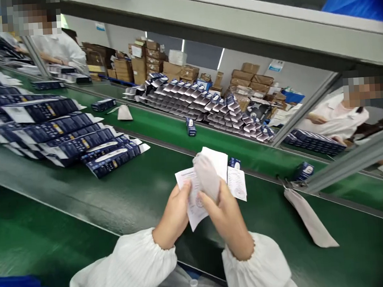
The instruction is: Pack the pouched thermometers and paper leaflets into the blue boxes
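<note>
My left hand (173, 211) pinches a printed paper slip (192, 206) between thumb and fingers. A light grey fabric pouch (207, 175) with a gathered end is gripped in my right hand (230, 212), its thumb across the front. The pouch overlaps the slip, and a plain white paper (221, 159) shows behind it; which hand bears this paper I cannot tell. Just beyond my right hand lies another printed slip (237, 184), beside a small dark blue box (234, 163). On the green bench to the right rests a long grey pouch (311, 222).
Dark blue cartons (61, 130) lie piled at the left. Across the green belt (164, 119) stand rows of open cartons (202, 99), with single boxes (191, 127) on the belt. A metal post (351, 164) rises at the right. Co-workers in white sit at both sides.
</note>
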The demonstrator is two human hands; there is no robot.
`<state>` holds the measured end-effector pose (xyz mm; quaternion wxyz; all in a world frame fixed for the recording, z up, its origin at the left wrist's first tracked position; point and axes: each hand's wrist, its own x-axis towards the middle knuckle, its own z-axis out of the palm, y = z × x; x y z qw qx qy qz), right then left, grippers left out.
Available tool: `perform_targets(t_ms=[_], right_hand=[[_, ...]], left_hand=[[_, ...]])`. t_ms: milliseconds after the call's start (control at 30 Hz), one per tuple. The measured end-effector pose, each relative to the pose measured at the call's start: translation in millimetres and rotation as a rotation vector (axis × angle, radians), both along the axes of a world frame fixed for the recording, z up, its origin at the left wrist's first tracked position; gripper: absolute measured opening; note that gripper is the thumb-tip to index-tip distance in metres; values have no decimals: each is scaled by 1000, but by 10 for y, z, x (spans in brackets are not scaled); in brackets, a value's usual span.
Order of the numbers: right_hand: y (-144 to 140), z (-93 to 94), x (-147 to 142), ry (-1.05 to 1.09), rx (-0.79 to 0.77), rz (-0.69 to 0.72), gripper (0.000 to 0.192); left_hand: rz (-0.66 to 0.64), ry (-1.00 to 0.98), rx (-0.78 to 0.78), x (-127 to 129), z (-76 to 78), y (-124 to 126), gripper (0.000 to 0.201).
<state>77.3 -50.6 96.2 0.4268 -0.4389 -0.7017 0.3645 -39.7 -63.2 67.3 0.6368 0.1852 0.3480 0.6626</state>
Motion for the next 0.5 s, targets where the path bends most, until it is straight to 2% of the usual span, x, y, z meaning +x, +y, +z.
perform_targets(t_ms=[67,167,267,333,433,500], right_hand=[[-22,-127,-213,-111,67,19,47],[-59,-260,-366,-239,148,27,51],[-69,-278,-290,-357,257,86,52],[-51,-264,-199,-412,322,74,54],[-22,-263,-176,-409,229,29,76],[-29,-267,-262,-369,119,62,81]], left_hand=[[26,-65,45,-13,-7,-1,46],[-23,-44,124,-40,-19,-41,48],[-47,63,138,-115,-17,-109,55],[-57,90,143,-175,-6,-140,59],[-45,135,149,-258,-11,-151,59],[24,241,144,-323,-45,-149,62]])
